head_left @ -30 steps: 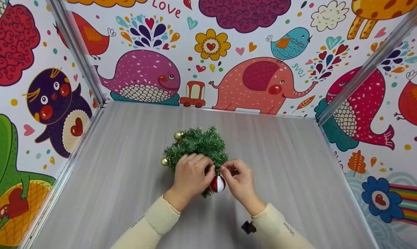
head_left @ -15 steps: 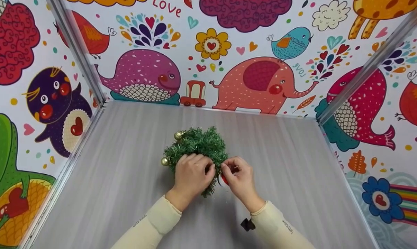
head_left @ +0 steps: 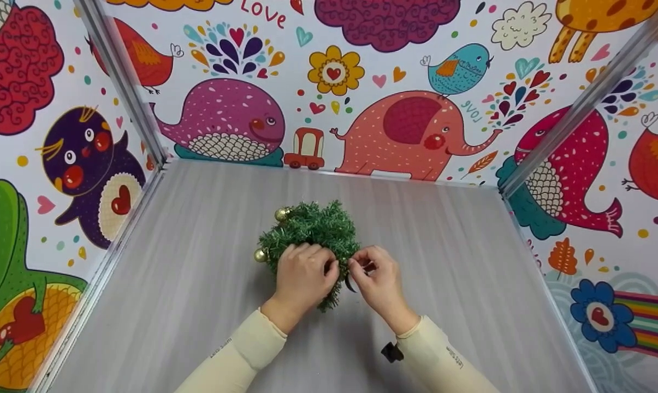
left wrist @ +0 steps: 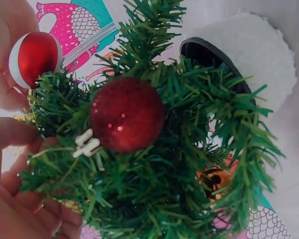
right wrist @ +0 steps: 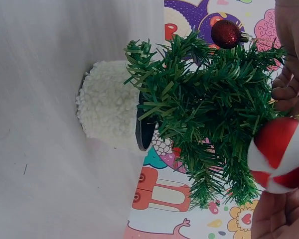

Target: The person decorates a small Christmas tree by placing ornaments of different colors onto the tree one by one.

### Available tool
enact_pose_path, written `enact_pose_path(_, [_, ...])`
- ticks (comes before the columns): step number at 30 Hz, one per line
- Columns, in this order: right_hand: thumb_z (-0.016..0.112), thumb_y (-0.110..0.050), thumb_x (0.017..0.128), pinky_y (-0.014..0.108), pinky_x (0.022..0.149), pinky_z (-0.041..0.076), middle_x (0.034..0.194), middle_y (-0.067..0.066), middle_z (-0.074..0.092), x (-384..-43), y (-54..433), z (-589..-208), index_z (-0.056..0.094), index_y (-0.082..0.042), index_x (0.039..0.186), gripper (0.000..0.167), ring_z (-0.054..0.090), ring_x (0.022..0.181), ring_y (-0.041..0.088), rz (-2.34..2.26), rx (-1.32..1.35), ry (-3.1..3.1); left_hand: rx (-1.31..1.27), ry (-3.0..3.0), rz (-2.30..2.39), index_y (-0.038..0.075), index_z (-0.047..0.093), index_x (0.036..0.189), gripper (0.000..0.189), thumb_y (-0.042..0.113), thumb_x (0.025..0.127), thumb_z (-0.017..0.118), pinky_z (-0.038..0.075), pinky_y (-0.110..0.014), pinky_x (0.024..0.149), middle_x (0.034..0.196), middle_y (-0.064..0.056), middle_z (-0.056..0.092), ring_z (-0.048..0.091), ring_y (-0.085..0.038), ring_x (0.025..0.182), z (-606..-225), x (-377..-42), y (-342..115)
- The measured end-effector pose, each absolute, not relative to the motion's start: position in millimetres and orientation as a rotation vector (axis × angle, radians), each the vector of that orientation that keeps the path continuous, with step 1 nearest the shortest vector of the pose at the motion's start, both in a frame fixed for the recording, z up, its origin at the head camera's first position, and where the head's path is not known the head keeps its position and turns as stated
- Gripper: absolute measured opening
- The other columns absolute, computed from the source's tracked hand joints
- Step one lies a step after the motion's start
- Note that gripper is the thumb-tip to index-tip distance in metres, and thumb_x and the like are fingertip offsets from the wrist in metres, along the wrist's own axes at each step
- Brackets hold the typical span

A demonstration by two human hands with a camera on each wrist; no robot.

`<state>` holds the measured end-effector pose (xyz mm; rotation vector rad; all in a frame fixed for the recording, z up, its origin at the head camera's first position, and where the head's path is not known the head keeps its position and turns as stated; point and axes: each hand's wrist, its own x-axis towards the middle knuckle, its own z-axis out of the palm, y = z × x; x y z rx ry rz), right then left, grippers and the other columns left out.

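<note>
A small artificial Christmas tree (head_left: 320, 221) stands between both hands at mid-table. My left hand (head_left: 305, 275) grips a branch tip on the tree's near side with thumb and fingers. Opposite it, my right hand (head_left: 380, 281) pinches the thin gold string of a red-and-white bauble (right wrist: 276, 142), its fingertips close to the left thumb. That bauble hangs beside the branches in both wrist views; from the head, the right fingers hide nearly all of it. A dark red bauble (left wrist: 127, 114) with a pale cap hangs on the tree. The exact grip on the string is partly hidden.
Two gold baubles, one upper (head_left: 282, 214) and one lower (head_left: 260, 255), hang on the tree's left side. Its pot (right wrist: 107, 102) is fuzzy white with a black rim. Printed panels (head_left: 225, 120) wall the grey table (head_left: 197, 218). A small black piece (head_left: 392, 352) is by the right sleeve.
The red-and-white bauble, plainly visible below the right fingertips a second ago, has turned and slipped behind the right hand. The left hand and tree have hardly moved.
</note>
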<state>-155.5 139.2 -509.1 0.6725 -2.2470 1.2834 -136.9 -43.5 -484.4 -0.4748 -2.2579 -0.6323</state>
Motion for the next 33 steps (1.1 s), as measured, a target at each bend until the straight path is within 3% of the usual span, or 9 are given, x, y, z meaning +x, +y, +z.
enact_pose_path(7, [0.072, -0.007, 0.086, 0.035, 0.062, 0.054, 0.087, -0.011, 0.062, -152.9, 138.8, -506.7, 0.064, -0.02, 0.083, 0.015, 0.058, 0.081, 0.011, 1.129, 0.681, -2.269, -0.48, -2.268, -0.614, 0.017, 0.071, 0.071, 0.007, 0.016, 0.076, 0.075, 0.045, -0.034, 0.055, 0.068, 0.005, 0.066, 0.059, -0.016, 0.058, -485.0, -136.8, -43.3])
enact_pose_path(15, [0.074, -0.008, 0.083, 0.034, 0.067, 0.044, 0.095, -0.004, 0.061, -153.4, 137.5, -507.8, 0.064, -0.016, 0.083, 0.012, 0.053, 0.08, 0.018, 0.927, 0.759, -2.135, -0.501, -2.262, -0.578, 0.016, 0.071, 0.071, 0.008, 0.017, 0.075, 0.078, 0.046, -0.034, 0.054, 0.068, 0.004, 0.066, 0.06, -0.017, 0.058, -487.1, -136.2, -43.2])
enact_pose_path(21, [0.074, -0.007, 0.081, 0.038, 0.069, 0.048, 0.102, 0.001, 0.062, -153.6, 136.0, -507.6, 0.064, -0.016, 0.082, 0.013, 0.056, 0.088, 0.021, 0.865, 0.774, -2.105, -0.518, -2.274, -0.576, 0.017, 0.072, 0.071, 0.008, 0.018, 0.077, 0.077, 0.047, -0.035, 0.056, 0.068, 0.004, 0.066, 0.06, -0.017, 0.06, -486.8, -135.2, -43.7])
enact_pose_path(28, [0.074, -0.011, 0.081, 0.035, 0.059, 0.052, 0.107, 0.001, 0.064, -151.9, 137.0, -509.0, 0.065, -0.019, 0.083, 0.011, 0.059, 0.094, 0.021, 0.803, 0.767, -2.119, -0.529, -2.281, -0.574, 0.016, 0.071, 0.071, 0.009, 0.018, 0.078, 0.077, 0.048, -0.037, 0.057, 0.069, 0.004, 0.066, 0.06, -0.017, 0.061, -487.8, -134.0, -43.9])
enact_pose_path(33, [0.073, -0.013, 0.083, 0.036, 0.064, 0.052, 0.108, 0.0, 0.064, -152.1, 138.4, -510.5, 0.065, -0.019, 0.083, 0.01, 0.059, 0.096, 0.021, 0.853, 0.758, -2.138, -0.532, -2.285, -0.573, 0.016, 0.071, 0.071, 0.009, 0.019, 0.078, 0.077, 0.048, -0.036, 0.057, 0.069, 0.004, 0.065, 0.059, -0.017, 0.061, -486.8, -134.2, -43.9])
